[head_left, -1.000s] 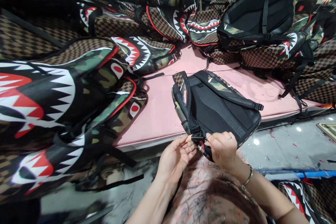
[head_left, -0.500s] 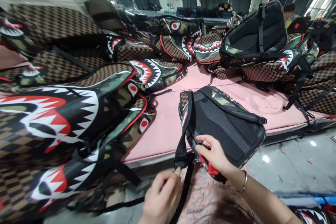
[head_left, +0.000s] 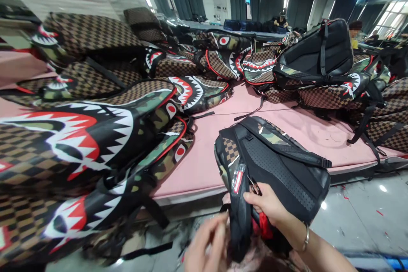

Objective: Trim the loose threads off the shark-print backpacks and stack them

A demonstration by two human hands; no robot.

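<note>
A black-backed backpack (head_left: 277, 165) with checkered and camouflage sides lies back panel up at the pink table's near edge. One shoulder strap (head_left: 240, 216) hangs toward me, with a clear-wrapped red and white tag (head_left: 237, 180) on it. My right hand (head_left: 267, 204) is closed around small dark metal thread snips (head_left: 254, 185), its thumb against the strap's edge. Something red (head_left: 265, 225) shows below that hand. At the strap's left edge, my left hand (head_left: 207, 242) has curled fingers pinching the strap; motion smears it somewhat.
Shark-mouth backpacks (head_left: 92, 140) are heaped on the left. More backpacks (head_left: 318, 63) are stacked along the back and right of the pink table (head_left: 197, 161). Loose straps trail over its edge. Red scraps lie on the shiny floor (head_left: 360, 204). Two people are farther back.
The shoulder strap has turned over, bringing its tag into view. My left hand has moved slightly right and down along it. The backpack sits a little lower in view.
</note>
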